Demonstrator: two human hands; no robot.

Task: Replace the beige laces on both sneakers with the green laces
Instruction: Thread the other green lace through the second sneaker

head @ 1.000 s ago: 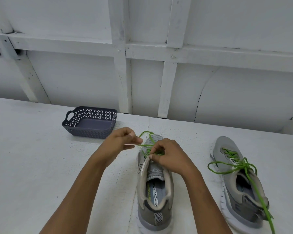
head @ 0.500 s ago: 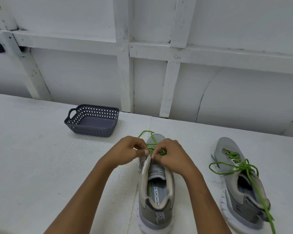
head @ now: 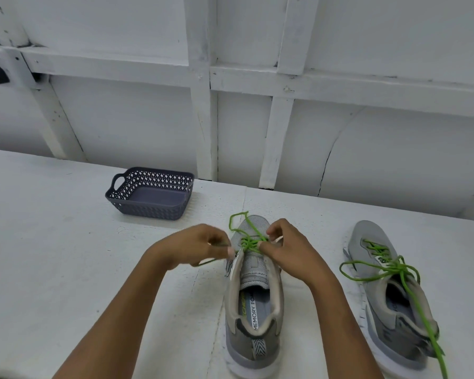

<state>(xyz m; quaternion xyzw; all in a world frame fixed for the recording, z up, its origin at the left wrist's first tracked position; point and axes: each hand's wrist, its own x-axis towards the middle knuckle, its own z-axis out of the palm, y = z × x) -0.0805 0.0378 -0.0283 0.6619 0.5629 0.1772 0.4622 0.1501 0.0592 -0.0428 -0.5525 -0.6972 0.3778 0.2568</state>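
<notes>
A grey sneaker stands in front of me, toe pointing away, threaded with a green lace. My left hand pinches one end of that lace just left of the tongue. My right hand grips the other strand at the eyelets, fingers curled over the shoe's right side. A lace loop lies over the toe. A second grey sneaker sits to the right, its green lace tied loosely with a long end trailing past the heel.
A dark blue perforated basket stands empty at the back left of the white table. A white panelled wall rises right behind the table's far edge.
My hands have drawn apart from the middle of the shoe, the left one pulling its lace end out to the left. The view has tilted slightly down.
</notes>
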